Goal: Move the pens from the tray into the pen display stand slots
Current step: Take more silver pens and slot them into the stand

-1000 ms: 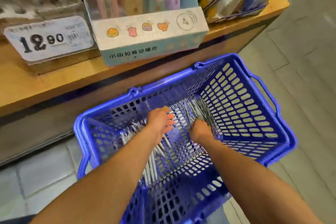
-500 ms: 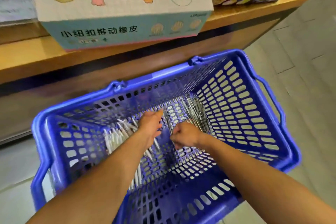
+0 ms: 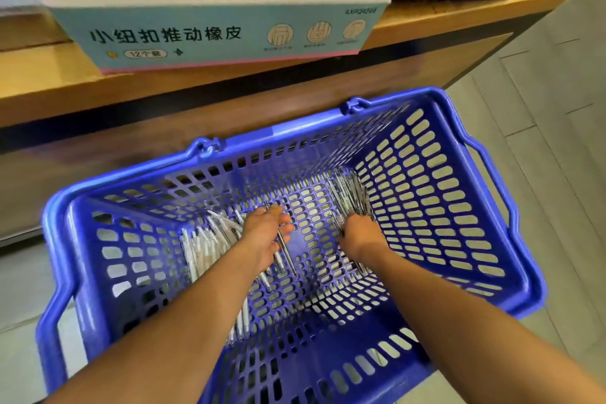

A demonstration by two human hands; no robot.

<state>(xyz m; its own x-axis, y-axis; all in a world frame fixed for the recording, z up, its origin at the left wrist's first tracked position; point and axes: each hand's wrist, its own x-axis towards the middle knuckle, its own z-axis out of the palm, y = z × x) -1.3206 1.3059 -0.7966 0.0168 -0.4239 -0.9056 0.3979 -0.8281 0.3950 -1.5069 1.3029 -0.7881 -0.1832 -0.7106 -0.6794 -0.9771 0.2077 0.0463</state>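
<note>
Both hands grip pens in the blue basket (image 3: 436,213): left hand (image 3: 267,233) fingers curled, right hand (image 3: 359,233) likewise.

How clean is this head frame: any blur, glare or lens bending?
Head view: wide-angle bending curves the blue basket rim and shelf edge; top-left corner smeared; printed box lettering sharp; pens mildly soft; lighting even, no strong glare; left hand and right hand readable.

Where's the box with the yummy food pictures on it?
In the head view, the box sits on the wooden shelf at the top, above the far rim of the blue basket.
</note>
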